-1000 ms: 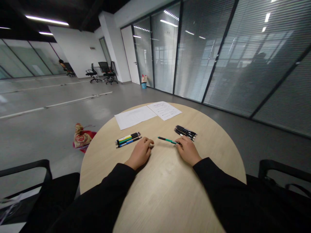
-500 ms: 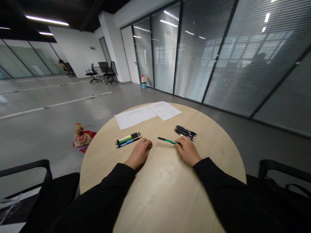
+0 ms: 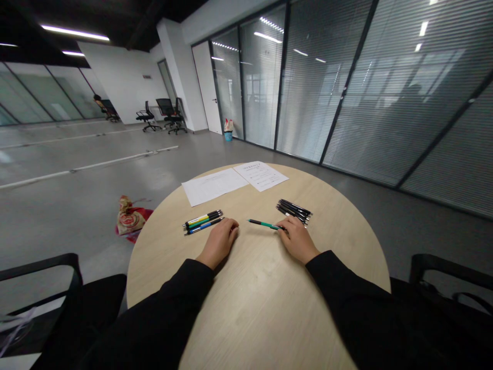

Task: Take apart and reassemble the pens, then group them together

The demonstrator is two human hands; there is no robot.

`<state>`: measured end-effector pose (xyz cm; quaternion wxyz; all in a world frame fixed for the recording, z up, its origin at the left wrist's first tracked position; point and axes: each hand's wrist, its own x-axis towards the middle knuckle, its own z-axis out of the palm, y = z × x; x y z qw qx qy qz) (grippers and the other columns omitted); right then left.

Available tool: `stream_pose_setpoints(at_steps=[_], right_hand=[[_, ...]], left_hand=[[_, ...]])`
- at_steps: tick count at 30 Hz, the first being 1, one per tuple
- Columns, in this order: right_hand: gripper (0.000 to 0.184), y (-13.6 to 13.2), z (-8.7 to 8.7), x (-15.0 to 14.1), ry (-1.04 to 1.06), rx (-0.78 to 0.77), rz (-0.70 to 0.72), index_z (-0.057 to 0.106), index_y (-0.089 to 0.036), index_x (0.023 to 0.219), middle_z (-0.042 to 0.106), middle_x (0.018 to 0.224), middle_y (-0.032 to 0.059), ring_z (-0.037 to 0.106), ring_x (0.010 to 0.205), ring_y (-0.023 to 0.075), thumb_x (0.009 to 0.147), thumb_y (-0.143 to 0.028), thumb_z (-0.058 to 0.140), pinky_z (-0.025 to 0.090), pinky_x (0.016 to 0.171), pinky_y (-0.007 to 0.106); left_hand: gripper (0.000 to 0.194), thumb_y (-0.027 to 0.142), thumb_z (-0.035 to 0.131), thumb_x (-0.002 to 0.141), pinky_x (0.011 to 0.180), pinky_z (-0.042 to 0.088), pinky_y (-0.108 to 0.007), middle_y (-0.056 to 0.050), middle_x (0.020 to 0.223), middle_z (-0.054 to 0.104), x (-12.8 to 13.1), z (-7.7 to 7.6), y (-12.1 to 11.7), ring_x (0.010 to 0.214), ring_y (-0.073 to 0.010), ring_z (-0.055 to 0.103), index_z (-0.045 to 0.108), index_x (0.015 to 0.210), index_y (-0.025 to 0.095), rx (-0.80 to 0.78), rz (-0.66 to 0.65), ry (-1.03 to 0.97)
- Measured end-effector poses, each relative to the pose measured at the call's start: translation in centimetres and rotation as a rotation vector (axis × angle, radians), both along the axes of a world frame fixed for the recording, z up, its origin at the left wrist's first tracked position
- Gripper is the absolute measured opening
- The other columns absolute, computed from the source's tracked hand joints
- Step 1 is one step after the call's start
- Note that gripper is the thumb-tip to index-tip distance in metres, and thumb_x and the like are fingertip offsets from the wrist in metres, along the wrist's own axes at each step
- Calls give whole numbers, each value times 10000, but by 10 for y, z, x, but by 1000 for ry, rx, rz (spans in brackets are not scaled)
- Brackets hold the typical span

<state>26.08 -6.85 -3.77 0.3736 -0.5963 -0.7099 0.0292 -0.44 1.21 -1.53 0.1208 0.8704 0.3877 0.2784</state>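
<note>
A green pen (image 3: 264,224) with a dark grip is held by its right end in my right hand (image 3: 298,240), its tip pointing left over the table. Just beyond that hand lies a bunch of black pens (image 3: 295,208), partly covered by my fingers. My left hand (image 3: 220,240) rests on the table with its fingers curled in, and nothing shows between them. Close to its knuckles is a blue pen (image 3: 204,226), lying beside a small group of yellow and green pens (image 3: 202,219).
Two printed sheets of paper (image 3: 215,186) lie at the far side of the round wooden table (image 3: 246,308). Black chairs (image 3: 96,293) stand at left and right. A bag (image 3: 131,218) sits on the floor to the left. Glass partitions (image 3: 300,92) line the back.
My left hand has shifted very slightly left, its fingertips drawn in a little. The right hand and the green pen have barely moved.
</note>
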Motion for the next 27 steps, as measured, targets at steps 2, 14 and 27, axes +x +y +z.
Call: stream_pose_setpoints(at_steps=[2, 14, 27], right_hand=[[159, 0, 1, 0, -4, 2, 12, 692, -188, 981, 611, 959, 86, 543, 968, 243, 922, -140, 553, 458, 894, 391], [187, -3, 7, -5, 41, 33, 116, 703, -182, 1009, 606, 944, 77, 555, 947, 228, 923, -113, 552, 465, 864, 369], [173, -3, 9, -7, -8, 36, 148, 699, -176, 1018, 600, 942, 80, 542, 929, 226, 930, -125, 558, 463, 849, 367]], left_hand=[[149, 286, 503, 948, 728, 466, -344, -67, 862, 654, 0, 0, 0, 793, -217, 595, 585, 868, 191, -24, 24, -20], [447, 446, 347, 990, 592, 315, -301, -20, 625, 551, 5, 3, 0, 604, -177, 492, 445, 621, 212, -136, 152, -114], [543, 579, 365, 931, 547, 222, -282, 42, 502, 321, 10, 4, -4, 509, -120, 322, 335, 532, 213, -378, 244, -254]])
